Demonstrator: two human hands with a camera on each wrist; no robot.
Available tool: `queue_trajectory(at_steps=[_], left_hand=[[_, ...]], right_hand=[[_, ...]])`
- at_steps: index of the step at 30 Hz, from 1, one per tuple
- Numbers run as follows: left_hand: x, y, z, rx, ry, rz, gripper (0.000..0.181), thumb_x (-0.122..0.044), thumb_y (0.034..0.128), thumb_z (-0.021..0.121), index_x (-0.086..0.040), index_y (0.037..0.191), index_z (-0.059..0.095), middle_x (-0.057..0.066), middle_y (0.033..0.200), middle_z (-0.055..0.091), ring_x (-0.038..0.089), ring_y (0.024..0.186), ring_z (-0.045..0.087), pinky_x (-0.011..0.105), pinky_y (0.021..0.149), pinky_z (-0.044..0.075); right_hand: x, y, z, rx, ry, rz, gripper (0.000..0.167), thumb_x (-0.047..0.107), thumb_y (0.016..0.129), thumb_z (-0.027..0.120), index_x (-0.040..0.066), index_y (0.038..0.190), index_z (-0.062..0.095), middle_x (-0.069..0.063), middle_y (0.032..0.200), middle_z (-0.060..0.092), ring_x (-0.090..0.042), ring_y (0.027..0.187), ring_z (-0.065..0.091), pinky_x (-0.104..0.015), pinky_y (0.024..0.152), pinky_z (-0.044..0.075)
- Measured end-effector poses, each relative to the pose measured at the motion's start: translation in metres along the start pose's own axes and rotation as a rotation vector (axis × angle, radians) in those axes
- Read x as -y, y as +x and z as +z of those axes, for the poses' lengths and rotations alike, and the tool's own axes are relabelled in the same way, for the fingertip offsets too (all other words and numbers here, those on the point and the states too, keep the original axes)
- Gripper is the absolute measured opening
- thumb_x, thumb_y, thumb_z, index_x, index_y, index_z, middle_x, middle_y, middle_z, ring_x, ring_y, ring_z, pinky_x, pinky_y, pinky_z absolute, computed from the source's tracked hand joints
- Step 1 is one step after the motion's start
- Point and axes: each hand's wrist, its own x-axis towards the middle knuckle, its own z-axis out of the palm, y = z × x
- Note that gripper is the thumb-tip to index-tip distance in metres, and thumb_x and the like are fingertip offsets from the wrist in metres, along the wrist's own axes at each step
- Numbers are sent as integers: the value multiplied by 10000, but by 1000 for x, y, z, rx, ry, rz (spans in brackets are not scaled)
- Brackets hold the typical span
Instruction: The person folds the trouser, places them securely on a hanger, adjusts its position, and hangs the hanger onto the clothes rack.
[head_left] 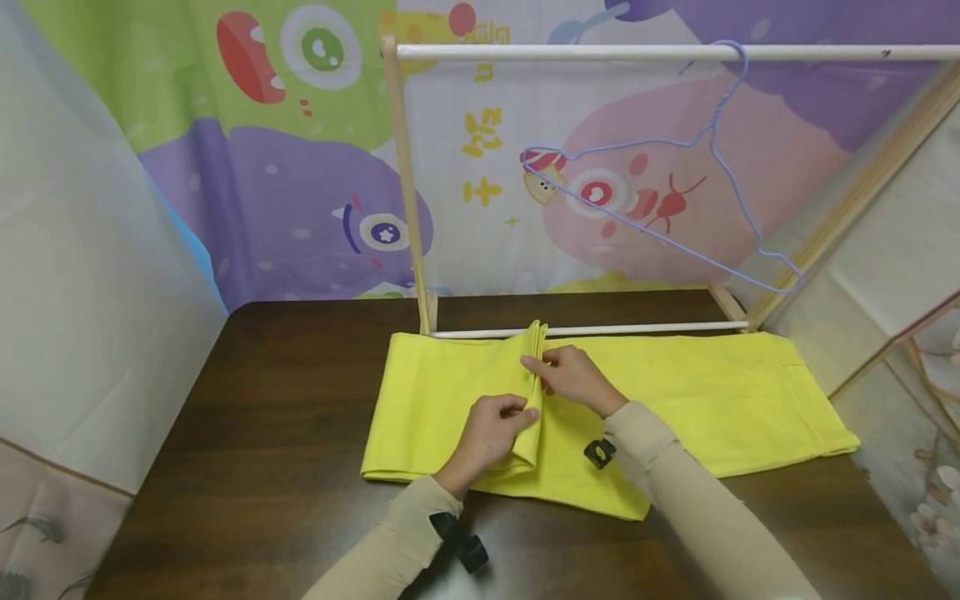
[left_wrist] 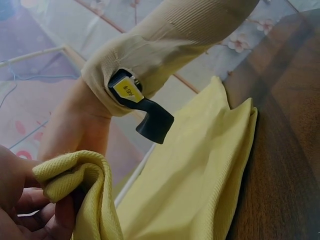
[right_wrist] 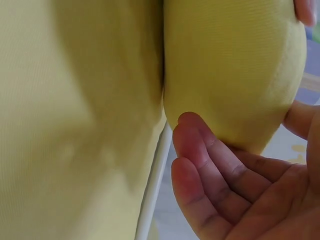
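A pair of yellow trousers [head_left: 720, 400] lies folded lengthwise on the table, its leg end doubled back towards the left. Both hands hold the raised folded edge near the middle. My left hand [head_left: 491, 433] pinches the near part of that edge between thumb and fingers. Farther back, my right hand [head_left: 573, 379] grips the edge close to its far corner. The left wrist view shows the layered fold [left_wrist: 95, 185] beside the left fingers. Seen from the right wrist, the thumb and fingers [right_wrist: 190, 180] take the cloth from two sides.
Behind the trousers stands a rack with a white rail [head_left: 600, 53] and wooden posts. A blue wire hanger [head_left: 660, 142] hangs from the rail. The dark wooden table [head_left: 247, 433] extends left and in front. Patterned cloth [head_left: 315, 192] covers the back.
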Motion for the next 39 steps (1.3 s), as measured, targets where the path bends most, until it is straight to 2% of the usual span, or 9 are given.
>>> queue_trajectory(at_steps=[3, 6, 9, 14, 19, 23, 30, 35, 39], left_hand=[[0, 0, 1, -2, 5, 7, 197, -163, 906, 704, 25, 954, 739, 80, 863, 708, 92, 731, 590, 277, 674, 506], [1, 0, 1, -8, 12, 19, 191, -160, 901, 707, 23, 946, 741, 81, 859, 709, 95, 732, 593, 279, 676, 508], [1, -1, 1, -13, 21, 23, 181, -159, 900, 708, 15, 934, 742, 74, 848, 707, 96, 728, 589, 278, 672, 504], [2, -2, 1, -3, 43, 24, 177, -159, 895, 710, 14, 921, 735, 67, 824, 700, 98, 714, 587, 278, 659, 501], [3, -3, 2, -1, 45, 19, 189, -162, 889, 714, 21, 932, 731, 68, 824, 701, 106, 725, 607, 289, 662, 511], [3, -3, 3, -3, 34, 16, 206, -166, 885, 719, 28, 951, 732, 76, 835, 709, 124, 741, 631, 295, 671, 520], [1, -3, 4, 6, 17, 21, 257, -190, 884, 723, 35, 1007, 731, 97, 885, 723, 156, 777, 666, 280, 675, 526], [1, -5, 4, 21, 5, 35, 283, -192, 886, 723, 42, 1044, 718, 105, 910, 721, 164, 784, 669, 268, 669, 524], [1, -9, 2, 22, 27, 68, 301, -187, 888, 725, 39, 1084, 704, 98, 939, 714, 172, 803, 663, 268, 683, 525]], right_hand=[[2, 0, 0, 4, 10, 17, 423, 425, 992, 543, 82, 768, 647, -134, 695, 647, -202, 540, 512, -278, 504, 357], [5, -1, 0, 7, 46, 32, 402, 405, 978, 579, 75, 758, 643, -125, 661, 632, -245, 585, 581, -286, 519, 388], [8, -1, 1, 30, 77, 58, 385, 381, 963, 609, 67, 741, 641, -98, 606, 605, -229, 556, 577, -305, 528, 426], [12, -2, 2, 71, 102, 108, 285, 259, 945, 630, 46, 755, 637, -77, 579, 596, -172, 496, 557, -341, 537, 489], [12, -1, 3, 91, 110, 128, 213, 140, 907, 619, 54, 716, 578, -90, 568, 589, -232, 493, 593, -357, 509, 492], [12, -2, 4, 66, 112, 138, 245, 89, 887, 582, 69, 650, 524, -99, 546, 582, -265, 491, 600, -345, 486, 477], [8, -4, 3, 20, 149, 118, 267, 70, 897, 563, 60, 631, 550, -131, 555, 594, -211, 446, 566, -351, 466, 475], [12, -6, 0, 8, 172, 131, 283, 60, 892, 562, 74, 612, 523, -88, 527, 564, -175, 435, 552, -371, 492, 506], [16, -6, -1, 8, 179, 141, 304, 55, 885, 559, 98, 596, 476, -54, 515, 531, -150, 433, 537, -343, 493, 499]])
